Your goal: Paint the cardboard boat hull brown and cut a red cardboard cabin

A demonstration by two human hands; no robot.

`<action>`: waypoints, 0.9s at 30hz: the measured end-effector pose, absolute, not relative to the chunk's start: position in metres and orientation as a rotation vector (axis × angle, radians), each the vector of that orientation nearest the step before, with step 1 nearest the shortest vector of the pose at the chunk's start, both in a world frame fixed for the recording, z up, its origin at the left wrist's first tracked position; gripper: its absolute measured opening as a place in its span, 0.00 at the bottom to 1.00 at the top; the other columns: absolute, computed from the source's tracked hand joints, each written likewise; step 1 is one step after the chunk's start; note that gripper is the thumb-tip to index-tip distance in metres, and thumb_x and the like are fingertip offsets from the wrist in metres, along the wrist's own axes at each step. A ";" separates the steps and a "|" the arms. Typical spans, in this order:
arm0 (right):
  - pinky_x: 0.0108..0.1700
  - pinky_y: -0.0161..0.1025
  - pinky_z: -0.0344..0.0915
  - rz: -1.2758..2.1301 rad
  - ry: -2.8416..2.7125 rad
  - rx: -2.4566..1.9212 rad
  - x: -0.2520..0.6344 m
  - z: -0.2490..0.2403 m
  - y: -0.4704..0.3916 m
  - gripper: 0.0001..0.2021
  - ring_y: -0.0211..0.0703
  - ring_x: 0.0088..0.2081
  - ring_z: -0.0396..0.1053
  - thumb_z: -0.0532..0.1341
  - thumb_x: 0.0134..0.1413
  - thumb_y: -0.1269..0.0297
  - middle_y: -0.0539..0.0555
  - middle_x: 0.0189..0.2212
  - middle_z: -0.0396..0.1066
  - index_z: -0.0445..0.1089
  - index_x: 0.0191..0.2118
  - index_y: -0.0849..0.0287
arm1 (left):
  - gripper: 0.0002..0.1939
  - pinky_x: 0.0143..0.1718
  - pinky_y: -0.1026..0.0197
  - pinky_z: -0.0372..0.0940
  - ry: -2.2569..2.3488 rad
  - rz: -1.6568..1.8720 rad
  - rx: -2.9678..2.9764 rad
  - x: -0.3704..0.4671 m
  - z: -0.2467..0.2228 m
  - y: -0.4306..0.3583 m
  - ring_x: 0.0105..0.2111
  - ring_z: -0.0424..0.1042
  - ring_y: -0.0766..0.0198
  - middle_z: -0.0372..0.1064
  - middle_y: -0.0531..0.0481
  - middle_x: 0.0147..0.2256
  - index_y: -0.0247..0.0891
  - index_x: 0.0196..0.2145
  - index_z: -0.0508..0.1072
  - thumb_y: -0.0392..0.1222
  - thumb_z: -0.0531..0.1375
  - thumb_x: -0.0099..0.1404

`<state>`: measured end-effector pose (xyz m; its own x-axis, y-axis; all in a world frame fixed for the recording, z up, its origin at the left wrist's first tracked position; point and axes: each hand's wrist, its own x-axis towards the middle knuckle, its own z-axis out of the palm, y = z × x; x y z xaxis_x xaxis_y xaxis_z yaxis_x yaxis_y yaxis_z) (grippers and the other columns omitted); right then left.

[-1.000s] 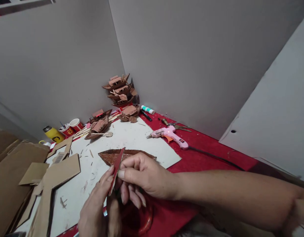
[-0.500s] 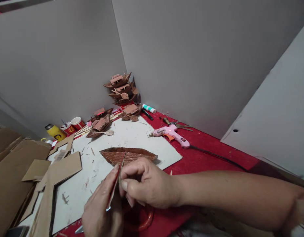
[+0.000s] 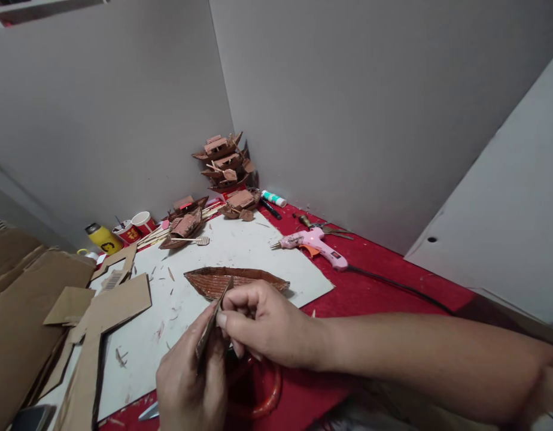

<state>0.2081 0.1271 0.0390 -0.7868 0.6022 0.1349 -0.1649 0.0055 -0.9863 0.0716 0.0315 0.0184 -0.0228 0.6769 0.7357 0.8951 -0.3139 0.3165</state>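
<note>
A thin brown strip [image 3: 207,336], seen nearly edge-on, stands between my hands at the lower middle. My left hand [image 3: 191,371] grips its lower part between thumb and fingers. With thumb and forefinger, my right hand [image 3: 267,323] pinches the strip's upper right side. Just beyond them a brown boat hull [image 3: 240,280] with a ribbed inside lies on the white board [image 3: 236,242]. A round red object [image 3: 270,398] is partly hidden below my right hand.
A pink glue gun [image 3: 316,244] with a black cable lies right of the board. Small model boats [image 3: 222,158] are stacked in the corner. Cardboard pieces [image 3: 119,305], cups [image 3: 143,222] and a yellow bottle [image 3: 103,238] are at left. Scissors [image 3: 149,411] show near the front.
The strip has turned slightly, so its shiny lower edge no longer shows. My left hand has shifted a little to the right. The whole view has moved slightly.
</note>
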 end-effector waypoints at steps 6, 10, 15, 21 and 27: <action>0.21 0.25 0.56 1.700 -1.779 -0.330 0.207 0.040 0.130 0.10 0.27 0.17 0.56 0.54 0.46 0.76 0.44 0.14 0.62 0.60 0.18 0.60 | 0.13 0.32 0.64 0.72 -2.038 -1.684 -1.891 0.086 0.023 0.034 0.29 0.78 0.61 0.79 0.49 0.34 0.39 0.44 0.78 0.42 0.62 0.62; 0.21 0.26 0.57 1.632 -1.783 -0.249 0.207 0.036 0.129 0.10 0.28 0.17 0.58 0.55 0.50 0.72 0.45 0.15 0.62 0.63 0.20 0.61 | 0.15 0.31 0.61 0.72 -2.304 -2.010 -1.671 0.092 0.030 0.034 0.28 0.77 0.58 0.76 0.50 0.25 0.38 0.38 0.80 0.50 0.62 0.60; 0.21 0.26 0.57 1.545 -1.779 -0.180 0.207 0.029 0.127 0.11 0.29 0.18 0.58 0.55 0.52 0.72 0.45 0.15 0.62 0.61 0.20 0.60 | 0.20 0.31 0.60 0.72 -2.443 -2.190 -1.612 0.087 0.037 0.035 0.30 0.77 0.55 0.78 0.46 0.28 0.34 0.38 0.81 0.53 0.67 0.54; 0.23 0.27 0.59 1.466 -1.823 -0.137 0.210 0.030 0.126 0.10 0.30 0.19 0.60 0.56 0.52 0.71 0.47 0.17 0.63 0.61 0.21 0.60 | 0.15 0.31 0.63 0.72 -2.385 -2.279 -1.626 0.088 0.038 0.034 0.31 0.78 0.56 0.79 0.46 0.30 0.36 0.35 0.80 0.49 0.67 0.55; 0.17 0.26 0.54 1.738 -1.824 -0.477 0.209 0.036 0.125 0.13 0.29 0.15 0.57 0.57 0.54 0.63 0.45 0.15 0.62 0.60 0.21 0.59 | 0.11 0.32 0.62 0.71 -2.023 -1.787 -1.765 0.090 0.028 0.033 0.26 0.75 0.61 0.77 0.49 0.28 0.40 0.39 0.80 0.44 0.61 0.61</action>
